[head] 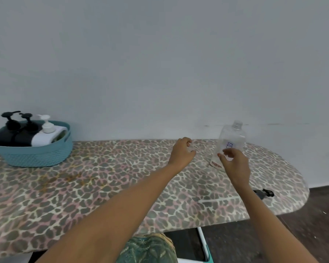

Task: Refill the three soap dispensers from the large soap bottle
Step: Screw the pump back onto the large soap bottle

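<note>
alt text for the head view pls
The left hand and right hand reach over a leopard-print board toward a clear bottle at its right end. Three dispensers sit in a teal basket at far left.

Left hand [181, 153] loosely curled, right hand [235, 165] likewise
</note>
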A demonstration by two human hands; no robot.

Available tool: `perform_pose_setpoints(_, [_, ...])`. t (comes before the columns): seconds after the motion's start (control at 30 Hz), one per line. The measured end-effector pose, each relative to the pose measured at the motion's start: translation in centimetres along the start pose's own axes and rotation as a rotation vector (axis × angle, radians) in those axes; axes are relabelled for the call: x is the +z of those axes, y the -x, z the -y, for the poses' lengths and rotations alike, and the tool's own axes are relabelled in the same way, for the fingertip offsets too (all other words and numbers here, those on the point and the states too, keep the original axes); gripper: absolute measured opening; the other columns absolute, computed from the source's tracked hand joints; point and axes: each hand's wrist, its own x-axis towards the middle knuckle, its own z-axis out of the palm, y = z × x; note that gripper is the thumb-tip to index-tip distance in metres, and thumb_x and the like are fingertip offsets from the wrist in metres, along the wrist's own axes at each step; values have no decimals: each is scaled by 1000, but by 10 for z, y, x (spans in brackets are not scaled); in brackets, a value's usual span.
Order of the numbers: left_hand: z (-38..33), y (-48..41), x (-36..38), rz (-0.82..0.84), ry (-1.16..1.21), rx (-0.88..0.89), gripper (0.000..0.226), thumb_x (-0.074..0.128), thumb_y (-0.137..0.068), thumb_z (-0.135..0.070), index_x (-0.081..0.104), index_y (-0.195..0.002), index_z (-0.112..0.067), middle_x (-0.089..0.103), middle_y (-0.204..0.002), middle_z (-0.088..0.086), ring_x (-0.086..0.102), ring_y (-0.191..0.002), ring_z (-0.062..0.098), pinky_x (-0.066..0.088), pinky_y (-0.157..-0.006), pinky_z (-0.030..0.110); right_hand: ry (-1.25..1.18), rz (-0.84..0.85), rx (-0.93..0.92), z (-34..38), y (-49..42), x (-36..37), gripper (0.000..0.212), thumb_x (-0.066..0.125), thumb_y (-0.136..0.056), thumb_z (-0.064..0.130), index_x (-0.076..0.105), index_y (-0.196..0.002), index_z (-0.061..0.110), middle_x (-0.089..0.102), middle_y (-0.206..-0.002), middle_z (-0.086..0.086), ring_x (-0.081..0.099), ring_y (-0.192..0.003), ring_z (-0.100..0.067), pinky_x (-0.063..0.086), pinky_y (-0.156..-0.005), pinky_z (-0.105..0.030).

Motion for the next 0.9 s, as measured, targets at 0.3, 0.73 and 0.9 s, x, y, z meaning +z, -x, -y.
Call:
perform_pose_setpoints(0.3, [-14, -36, 63, 140, 29, -30, 54, 60, -85, -10, 38, -134, -7, 43, -137, 12, 42, -128, 22, 35, -98, 25, -116, -73, 187, -45, -37, -10, 52, 70, -81, 23, 49, -123, 1, 54, -123, -16, 54, -107, -28, 42, -87, -34])
perform_pose_setpoints(0.73, [-25, -55, 78, 325, 128, -23, 70, 50, -84, 10, 26, -143, -17, 38, -144, 8, 40, -129, 26, 39, -88, 28, -354, 96, 212, -64, -64, 6, 72, 72, -78, 14, 34, -138, 6, 47, -137, -12, 48, -124, -26, 42, -94, -30])
perform_pose_setpoints(0.9, [-17, -49, 66, 226, 140, -37, 55, 58, -84, 0, 36, -134, -9, 46, -136, 11, 45, -126, 24, 42, -94, 31, -328, 113, 133, -50, -55, 3, 67, 74, -75, 13, 40, -133, 7, 53, -130, -11, 54, -114, -25, 44, -83, -25])
